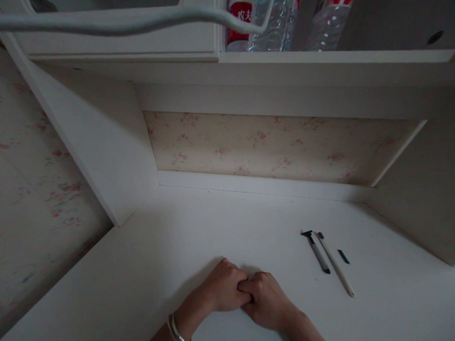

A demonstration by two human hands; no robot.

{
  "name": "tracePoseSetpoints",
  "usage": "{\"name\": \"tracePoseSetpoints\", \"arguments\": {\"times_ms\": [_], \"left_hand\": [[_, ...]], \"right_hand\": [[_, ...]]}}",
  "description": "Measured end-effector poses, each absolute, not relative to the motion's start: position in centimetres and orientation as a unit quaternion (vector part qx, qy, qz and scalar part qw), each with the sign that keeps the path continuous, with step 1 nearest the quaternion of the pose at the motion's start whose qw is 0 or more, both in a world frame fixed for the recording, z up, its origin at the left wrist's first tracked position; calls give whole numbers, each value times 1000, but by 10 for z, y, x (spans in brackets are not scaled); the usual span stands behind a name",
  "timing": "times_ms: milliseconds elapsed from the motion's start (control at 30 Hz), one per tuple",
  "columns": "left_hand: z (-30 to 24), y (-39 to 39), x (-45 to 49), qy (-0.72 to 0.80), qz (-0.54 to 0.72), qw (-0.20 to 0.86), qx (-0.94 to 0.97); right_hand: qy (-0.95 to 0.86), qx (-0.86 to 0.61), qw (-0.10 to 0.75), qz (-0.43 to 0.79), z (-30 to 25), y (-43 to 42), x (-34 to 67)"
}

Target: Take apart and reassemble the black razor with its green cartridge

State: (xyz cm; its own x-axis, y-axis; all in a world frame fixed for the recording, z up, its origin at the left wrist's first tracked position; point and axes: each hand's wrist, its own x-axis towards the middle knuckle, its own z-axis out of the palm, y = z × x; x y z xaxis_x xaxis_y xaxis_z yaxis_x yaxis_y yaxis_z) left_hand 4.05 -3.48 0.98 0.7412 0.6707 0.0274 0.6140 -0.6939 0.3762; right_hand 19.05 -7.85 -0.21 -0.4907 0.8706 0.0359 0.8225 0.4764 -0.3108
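My left hand and my right hand rest together on the white desktop. Both are closed, with curled fingers touching in the middle. No object shows in either one, though the inner fingers are hidden. To the right of my right hand lies a razor-like tool with a grey handle and a black T-shaped head. Beside it is a slim white stick with a dark piece at its far end. Further right is a small dark flat strip.
Above the desk, a shelf holds several plastic bottles with red-and-white labels. A pale curved bar crosses the top left. Side panels and a floral-papered wall enclose the desk.
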Motion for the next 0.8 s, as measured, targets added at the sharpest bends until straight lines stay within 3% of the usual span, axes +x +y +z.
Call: {"name": "tracePoseSetpoints", "arguments": {"times_ms": [800], "left_hand": [[11, -35, 40, 342, 82, 187, 917]], "right_hand": [[-853, -503, 78, 116, -5, -79, 191]]}}
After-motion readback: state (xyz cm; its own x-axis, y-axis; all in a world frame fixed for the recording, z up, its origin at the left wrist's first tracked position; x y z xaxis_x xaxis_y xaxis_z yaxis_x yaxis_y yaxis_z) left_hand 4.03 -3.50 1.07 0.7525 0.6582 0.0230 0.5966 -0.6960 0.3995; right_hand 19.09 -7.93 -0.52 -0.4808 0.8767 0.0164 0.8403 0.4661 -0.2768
